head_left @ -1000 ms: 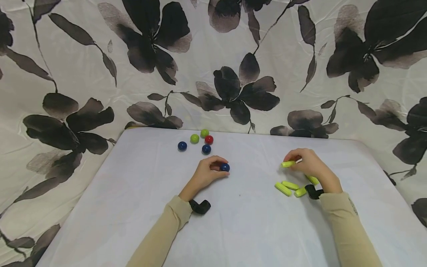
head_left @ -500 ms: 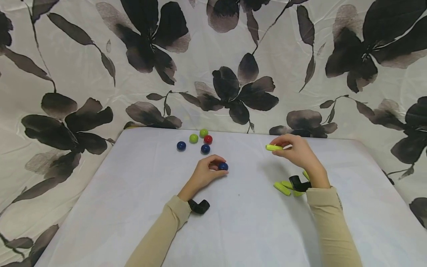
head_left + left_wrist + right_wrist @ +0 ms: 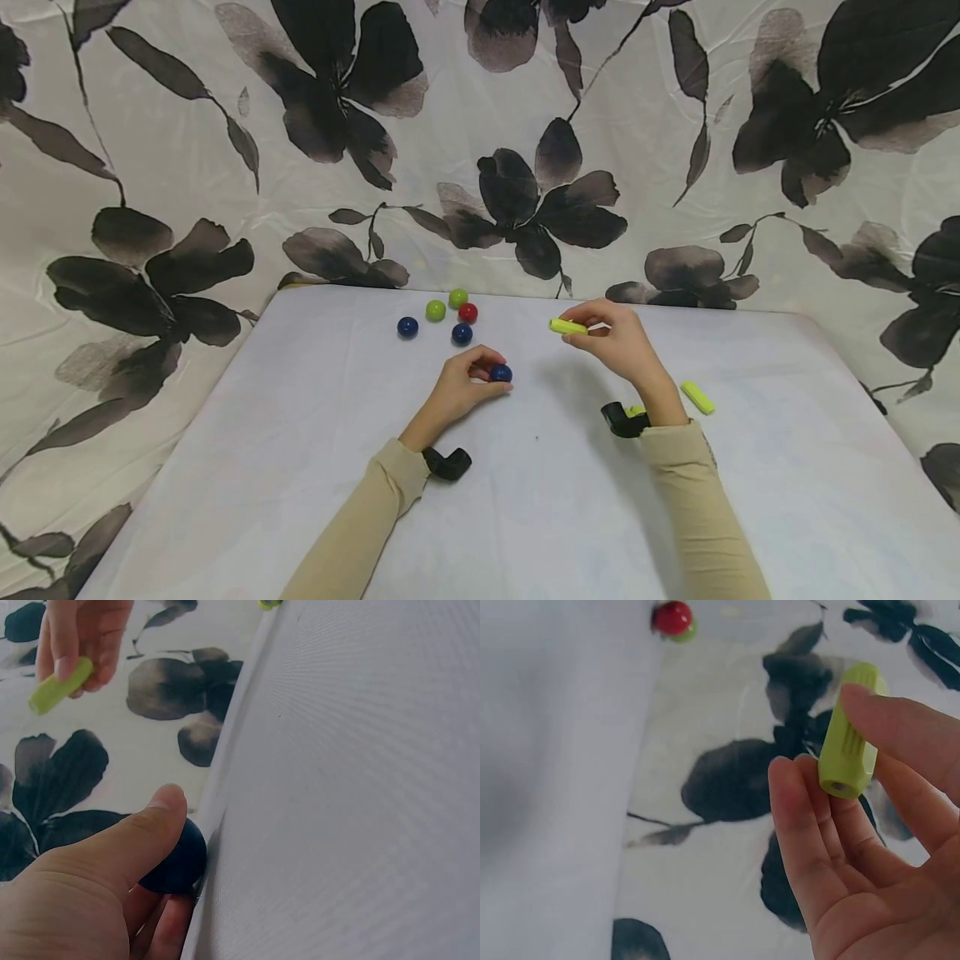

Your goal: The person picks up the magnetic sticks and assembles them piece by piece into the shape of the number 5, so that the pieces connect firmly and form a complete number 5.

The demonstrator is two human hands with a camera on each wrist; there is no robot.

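My left hand (image 3: 456,390) pinches a dark blue ball (image 3: 500,373) between thumb and fingers, low at the white tabletop. In the left wrist view the thumb (image 3: 142,836) lies over the blue ball (image 3: 178,862). To the right, my right hand (image 3: 617,343) is raised above the table and grips a short yellow-green magnetic building stick (image 3: 567,327), which points left toward the balls. Seen from the right wrist, the stick (image 3: 849,739) has grooved sides and a small grey spot in its end; the thumb and fingers hold it.
Behind the left hand lie two blue balls (image 3: 462,334), two green balls (image 3: 436,311) and a red ball (image 3: 468,313). One loose stick (image 3: 697,397) lies right of the right forearm; another (image 3: 634,411) is mostly hidden behind the wrist. Floral cloth (image 3: 442,125) hangs behind the table.
My right hand has lifted the yellow-green stick from beside the other sticks and carried it left, toward the left hand. The left hand with the blue ball stays almost still.
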